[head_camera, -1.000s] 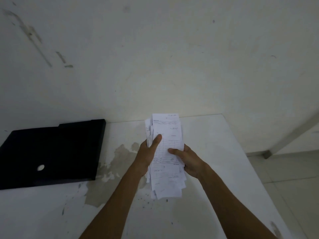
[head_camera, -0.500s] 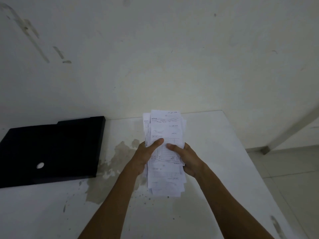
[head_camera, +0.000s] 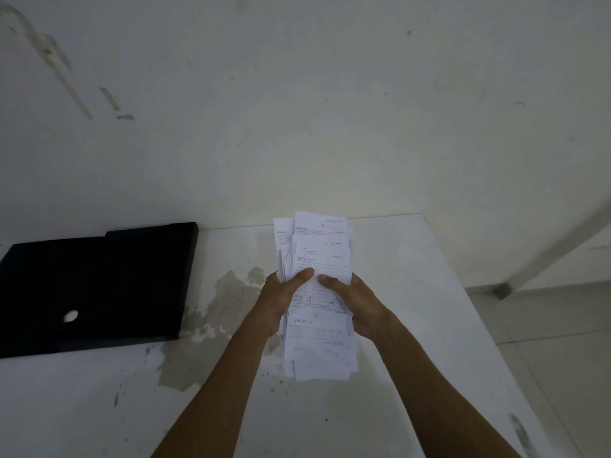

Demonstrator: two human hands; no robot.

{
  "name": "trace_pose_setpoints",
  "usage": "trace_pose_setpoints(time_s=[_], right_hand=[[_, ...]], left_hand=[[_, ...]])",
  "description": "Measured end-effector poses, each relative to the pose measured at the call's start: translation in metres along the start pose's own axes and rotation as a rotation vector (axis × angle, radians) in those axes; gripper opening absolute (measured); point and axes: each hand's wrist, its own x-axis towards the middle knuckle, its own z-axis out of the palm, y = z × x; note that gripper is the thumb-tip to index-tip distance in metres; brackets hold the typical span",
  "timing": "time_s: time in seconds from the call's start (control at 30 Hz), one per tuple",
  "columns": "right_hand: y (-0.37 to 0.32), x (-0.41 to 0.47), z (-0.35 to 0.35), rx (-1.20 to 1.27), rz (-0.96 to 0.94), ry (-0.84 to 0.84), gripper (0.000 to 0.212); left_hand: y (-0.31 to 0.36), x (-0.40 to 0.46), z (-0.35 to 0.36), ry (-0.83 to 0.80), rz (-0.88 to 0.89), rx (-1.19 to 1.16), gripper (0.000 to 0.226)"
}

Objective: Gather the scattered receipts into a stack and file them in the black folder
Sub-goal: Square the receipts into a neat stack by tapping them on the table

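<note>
Receipts being held above the table

The stack (head_camera: 319,292) is being gripped by the left hand (head_camera: 279,300) and right hand (head_camera: 358,304), thumbs pressed on top, fingers curled behind; the closed folder (head_camera: 96,282) is lying to the left on the table (head_camera: 413,276).

Thin white paper receipts (head_camera: 317,292) with faint print, edges uneven, matt black folder (head_camera: 99,279) with smooth cover, white table (head_camera: 413,259) with smooth coating worn to dull grey-brown patches near the folder's right edge, speckled, matt off-white scuffed wall (head_camera: 297,110).
</note>
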Motion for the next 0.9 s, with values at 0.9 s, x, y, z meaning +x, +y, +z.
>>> trace_pose_setpoints(time_s=[0.9], right_hand=[[-0.003,-0.002,0.006,-0.283,-0.009,-0.053,0.038]], left_hand=[[0.014,-0.003,-0.025,-0.260,0.001,0.186,0.039]])
